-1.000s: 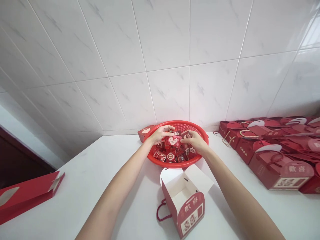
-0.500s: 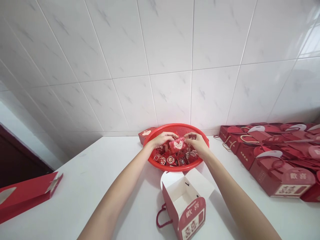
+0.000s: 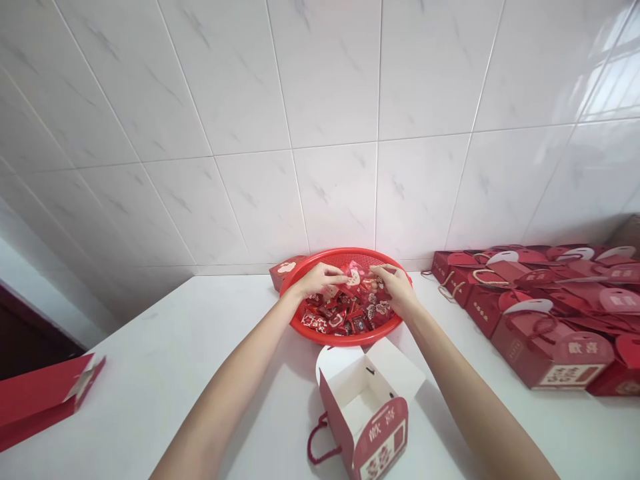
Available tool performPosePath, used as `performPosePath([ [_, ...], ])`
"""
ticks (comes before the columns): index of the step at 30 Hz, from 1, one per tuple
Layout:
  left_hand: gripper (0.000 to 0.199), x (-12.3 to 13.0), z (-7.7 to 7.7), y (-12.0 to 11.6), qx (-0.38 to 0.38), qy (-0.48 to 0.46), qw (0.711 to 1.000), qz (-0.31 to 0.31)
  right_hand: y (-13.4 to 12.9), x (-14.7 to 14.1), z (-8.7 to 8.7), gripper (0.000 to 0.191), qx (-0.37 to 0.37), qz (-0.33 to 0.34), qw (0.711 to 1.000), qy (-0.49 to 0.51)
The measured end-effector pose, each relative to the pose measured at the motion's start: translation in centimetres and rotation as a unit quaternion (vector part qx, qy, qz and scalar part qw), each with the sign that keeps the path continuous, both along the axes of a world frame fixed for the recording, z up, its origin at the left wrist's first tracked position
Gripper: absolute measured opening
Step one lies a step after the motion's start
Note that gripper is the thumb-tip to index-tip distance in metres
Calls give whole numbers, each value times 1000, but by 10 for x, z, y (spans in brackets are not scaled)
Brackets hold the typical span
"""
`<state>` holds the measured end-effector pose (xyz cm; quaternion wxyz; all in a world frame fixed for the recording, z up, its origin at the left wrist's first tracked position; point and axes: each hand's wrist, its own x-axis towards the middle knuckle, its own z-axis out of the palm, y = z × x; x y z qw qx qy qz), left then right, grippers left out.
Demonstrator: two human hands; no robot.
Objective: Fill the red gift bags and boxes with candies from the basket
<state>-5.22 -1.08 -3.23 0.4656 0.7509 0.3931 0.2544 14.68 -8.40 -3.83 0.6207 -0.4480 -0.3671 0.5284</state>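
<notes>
A red plastic basket [image 3: 327, 338] holds several small red wrapped packets. Over its left side, my left hand [image 3: 323, 279] pinches a red packet with a pale heart shape [image 3: 353, 277] between thumb and fingers. My right hand [image 3: 395, 283] is over the basket's right side, its fingers closed together near the packets; what they hold, if anything, is too small to tell. In front of the basket stands an open red gift box [image 3: 363, 407], white inside, with its flaps spread and a dark red cord handle at its left.
Rows of closed red gift boxes [image 3: 550, 350] fill the right of the white table [image 3: 200, 340]. Another red box [image 3: 286, 268] sits behind the basket's left rim. A red paper bag [image 3: 45, 397] lies at the far left, and a tiled wall rises behind.
The view has shifted slightly. My hands have moved a little apart, and the heart packet, upright between both hands before, now tilts nearer my left fingers.
</notes>
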Motion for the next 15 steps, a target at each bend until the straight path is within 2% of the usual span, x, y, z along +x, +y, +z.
performPosePath([
  [3,46,1,0,1,33,-30,999,18,0,1,2,16,-19,5,1000,17],
  [7,44,3,3,-3,32,-22,999,15,1,2,1,14,-29,40,999,6],
  [11,41,5,5,-8,51,-25,998,6,3,2,-5,35,12,76,997,12],
  [15,42,7,3,-10,35,-9,999,-17,4,3,-9,50,36,92,995,-10],
])
